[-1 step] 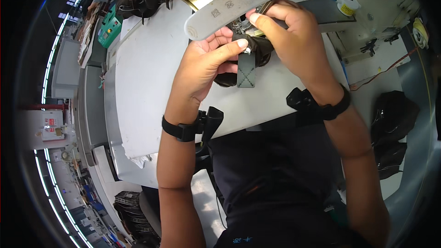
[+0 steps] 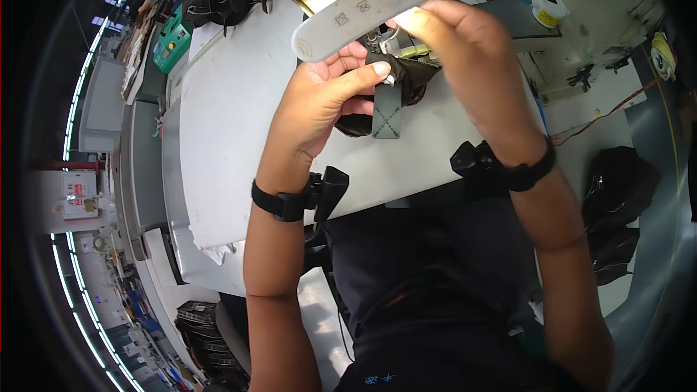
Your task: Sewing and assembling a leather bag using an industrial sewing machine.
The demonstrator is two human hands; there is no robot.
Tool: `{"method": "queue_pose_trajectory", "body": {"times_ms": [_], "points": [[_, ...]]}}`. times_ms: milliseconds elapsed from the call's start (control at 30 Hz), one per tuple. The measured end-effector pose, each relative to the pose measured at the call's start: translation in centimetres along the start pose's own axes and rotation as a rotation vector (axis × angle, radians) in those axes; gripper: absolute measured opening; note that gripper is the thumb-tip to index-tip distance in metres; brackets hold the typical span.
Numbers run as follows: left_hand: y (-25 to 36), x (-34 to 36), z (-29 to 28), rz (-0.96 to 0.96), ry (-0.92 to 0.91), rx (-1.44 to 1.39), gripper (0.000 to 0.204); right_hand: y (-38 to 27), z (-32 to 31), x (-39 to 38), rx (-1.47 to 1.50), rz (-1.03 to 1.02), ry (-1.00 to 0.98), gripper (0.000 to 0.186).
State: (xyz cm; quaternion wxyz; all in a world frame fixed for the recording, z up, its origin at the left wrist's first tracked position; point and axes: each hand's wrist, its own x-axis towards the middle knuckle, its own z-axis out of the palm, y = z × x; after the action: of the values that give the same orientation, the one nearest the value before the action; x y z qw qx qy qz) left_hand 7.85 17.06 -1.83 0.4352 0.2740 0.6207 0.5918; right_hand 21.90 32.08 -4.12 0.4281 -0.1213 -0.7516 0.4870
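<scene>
Head view: two hands work at a dark cloth piece over the white tabletop.
Left hand pinches the cloth between thumb and fingers, just beside a grey-green strap with cross stitching that points toward the person; right hand is bent beside a long pale panel, its fingertips partly hidden, so whether it grips anything I cannot tell.
</scene>
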Motion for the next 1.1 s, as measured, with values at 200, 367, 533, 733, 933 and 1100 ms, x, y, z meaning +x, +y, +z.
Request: {"method": "queue_pose_trajectory", "body": {"times_ms": [200, 367, 533, 733, 933, 1100], "points": [[-0.3, 0.3, -0.4, 0.013, -0.041, 0.061, 0.029, 0.4, -0.5, -1.1, 0.054, -0.106, 0.028, 0.017], [-0.9, 0.3, 0.0, 0.038, -0.044, 0.02, 0.027, 1.3, -0.8, -2.2, -0.482, -0.347, -0.054, 0.016], [-1.3, 0.4, -0.3, 0.028, -0.059, 0.01, 0.024, 1.0, -1.5, -5.2, -0.449, -0.323, 0.107, 0.02], [-1.2, 1.4, -0.9, -0.026, -0.068, -0.012, 0.023, 2.1, 1.5, -9.5, 0.274, 0.426, 0.19, 0.039], [-0.6, 1.7, -1.6, -0.005, -0.142, 0.114, 0.022, 3.6, 3.4, -6.8, 0.953, 0.409, 0.544, 0.041], [-0.1, 1.9, -1.6, -0.013, -0.115, 0.187, 0.024, 6.1, 3.4, -6.2, 0.997, 0.557, 0.293, 0.045]]}}
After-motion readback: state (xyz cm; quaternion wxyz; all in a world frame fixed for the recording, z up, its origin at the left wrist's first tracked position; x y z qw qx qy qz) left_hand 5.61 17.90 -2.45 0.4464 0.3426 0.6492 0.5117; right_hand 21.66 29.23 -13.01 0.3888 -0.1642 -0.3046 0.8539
